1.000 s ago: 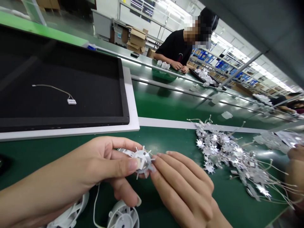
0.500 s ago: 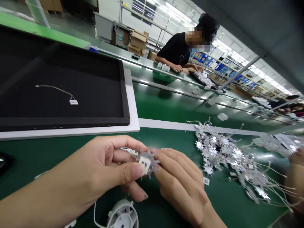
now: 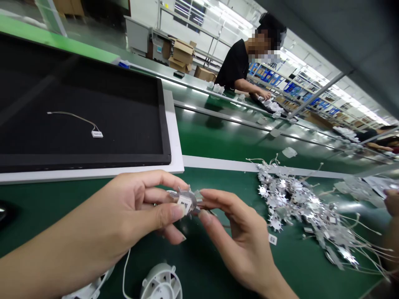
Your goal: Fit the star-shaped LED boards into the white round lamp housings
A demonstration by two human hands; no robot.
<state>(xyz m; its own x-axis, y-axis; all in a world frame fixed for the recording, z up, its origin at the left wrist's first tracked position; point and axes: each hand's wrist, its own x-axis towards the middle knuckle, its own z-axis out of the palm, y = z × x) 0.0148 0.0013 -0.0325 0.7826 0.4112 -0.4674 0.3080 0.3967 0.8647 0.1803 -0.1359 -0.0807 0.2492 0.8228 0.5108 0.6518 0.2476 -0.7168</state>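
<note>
My left hand [image 3: 131, 211] grips a star-shaped metal plate [image 3: 192, 199] between thumb and fingers. On the plate's face is a small white block [image 3: 184, 204] with a printed code. From the other side, my right hand [image 3: 245, 232] pinches the plate's right edge with thumb and fingertips. What lies behind the plate is partly hidden by my fingers. Below my hands sits a round white fan [image 3: 162, 282] with a spoked face, cut off by the frame's bottom. A white cable runs next to it. Another white fan part [image 3: 90, 288] shows under my left wrist.
A pile of silvery star-shaped plates with white cables [image 3: 289, 195] lies at right. At left, a black tray [image 3: 131, 160] holds a small cabled block [image 3: 97, 134]. Across the bench a co-worker [image 3: 233, 62] reaches into white parts. Another person's hand shows at the right edge.
My right hand has opened from a folded pose into a fingertip pinch at the plate's edge. The plate has tilted and shifted slightly left and up. The co-worker's arm has reached farther right.
</note>
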